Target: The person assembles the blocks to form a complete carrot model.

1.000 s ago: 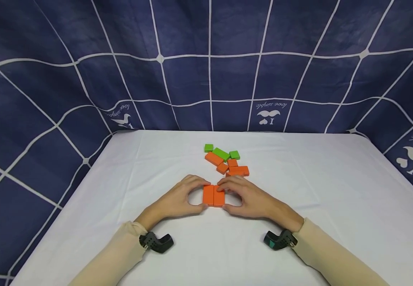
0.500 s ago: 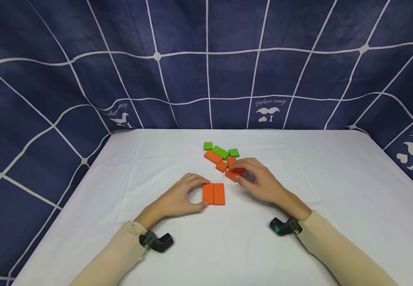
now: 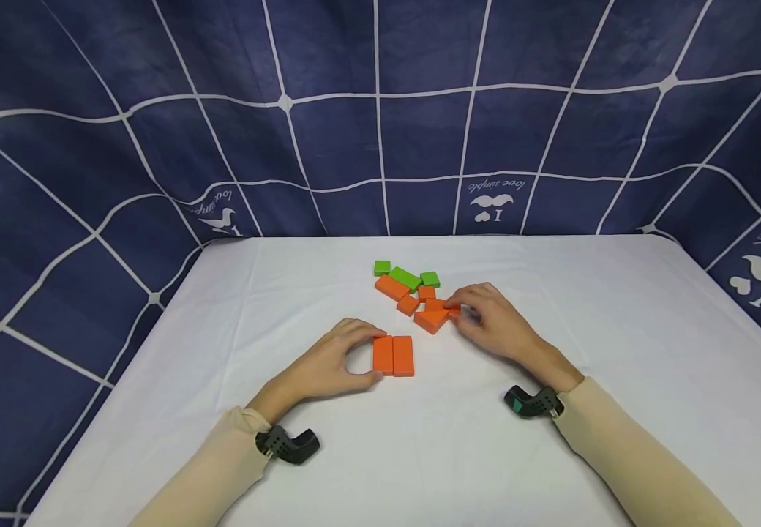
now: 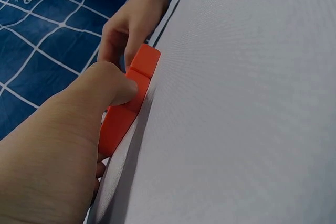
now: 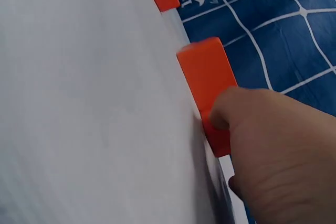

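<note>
Two orange rectangular blocks lie side by side on the white tabletop, the left block [image 3: 383, 357] and the right block [image 3: 404, 357]. My left hand [image 3: 328, 364] holds the left one, index finger at its far end and thumb at its near end. Farther back, my right hand [image 3: 497, 322] pinches an orange block [image 3: 436, 304] between thumb and fingertips. In front of that block sits an orange triangular block [image 3: 430, 322]. In the right wrist view the thumb [image 5: 226, 111] presses on an orange face, and the other fingers are mostly hidden.
Behind the pair lie small orange square blocks [image 3: 408, 304], a longer orange block [image 3: 392, 287], a green rectangular block [image 3: 405, 279] and two green squares, one of them a green block [image 3: 382, 268] at far left. A navy checked curtain [image 3: 328, 168] hangs behind the table.
My right hand has left the right block of the pair and moved back and rightward to the orange blocks behind, where the triangular block now shows. My left hand has stayed put.
</note>
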Demonstrator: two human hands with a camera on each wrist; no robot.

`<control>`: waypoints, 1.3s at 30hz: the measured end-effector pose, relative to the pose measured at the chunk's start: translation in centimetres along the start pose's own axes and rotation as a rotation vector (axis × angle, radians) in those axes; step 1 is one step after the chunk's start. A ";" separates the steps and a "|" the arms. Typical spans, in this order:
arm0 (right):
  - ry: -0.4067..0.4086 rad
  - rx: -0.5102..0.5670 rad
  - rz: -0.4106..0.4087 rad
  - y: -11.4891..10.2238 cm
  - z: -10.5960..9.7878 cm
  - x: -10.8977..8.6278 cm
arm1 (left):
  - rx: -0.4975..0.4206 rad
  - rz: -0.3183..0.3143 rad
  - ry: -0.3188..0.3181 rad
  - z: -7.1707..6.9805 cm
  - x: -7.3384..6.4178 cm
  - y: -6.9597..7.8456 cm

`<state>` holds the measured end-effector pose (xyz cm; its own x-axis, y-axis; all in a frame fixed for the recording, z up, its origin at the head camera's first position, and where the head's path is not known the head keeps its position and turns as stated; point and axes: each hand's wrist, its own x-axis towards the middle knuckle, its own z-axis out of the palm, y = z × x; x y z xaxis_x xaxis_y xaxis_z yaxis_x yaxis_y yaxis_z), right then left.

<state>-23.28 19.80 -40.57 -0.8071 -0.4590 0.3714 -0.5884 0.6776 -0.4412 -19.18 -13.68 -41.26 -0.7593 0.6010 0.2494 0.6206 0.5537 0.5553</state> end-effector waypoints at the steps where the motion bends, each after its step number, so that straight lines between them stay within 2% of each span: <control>1: -0.010 -0.014 0.017 0.0 -0.1 0.0 | -0.001 -0.002 -0.001 0.0 0.0 0.0; 5: -0.061 -0.068 0.078 0.2 -0.4 -0.1 | 0.004 -0.006 -0.005 0.1 0.0 0.0; 9: -0.108 -0.079 0.090 0.5 -0.7 -0.1 | 0.006 -0.009 -0.004 0.1 -0.1 0.0; 17: -0.170 0.009 0.111 1.3 -1.5 -0.2 | 0.002 -0.009 -0.005 0.2 -0.3 -0.1; 21: -0.161 0.036 0.113 1.5 -1.7 -0.1 | 0.000 -0.011 -0.006 0.2 -0.3 -0.1; 26: -0.107 0.032 0.109 1.6 -1.7 -0.1 | -0.004 -0.011 -0.006 0.2 -0.2 -0.1; 30: -0.081 0.074 0.102 1.2 -1.7 -0.2 | 0.005 -0.007 -0.007 0.2 -0.2 -0.2; 39: -0.107 0.163 -0.013 -1.6 -1.6 -0.2 | 0.006 -0.019 -0.019 0.1 0.1 0.2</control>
<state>-22.07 19.71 -38.68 -0.7946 -0.5319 0.2928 -0.5923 0.5732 -0.5662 -19.09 -13.47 -41.20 -0.7671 0.6012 0.2239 0.6074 0.5681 0.5552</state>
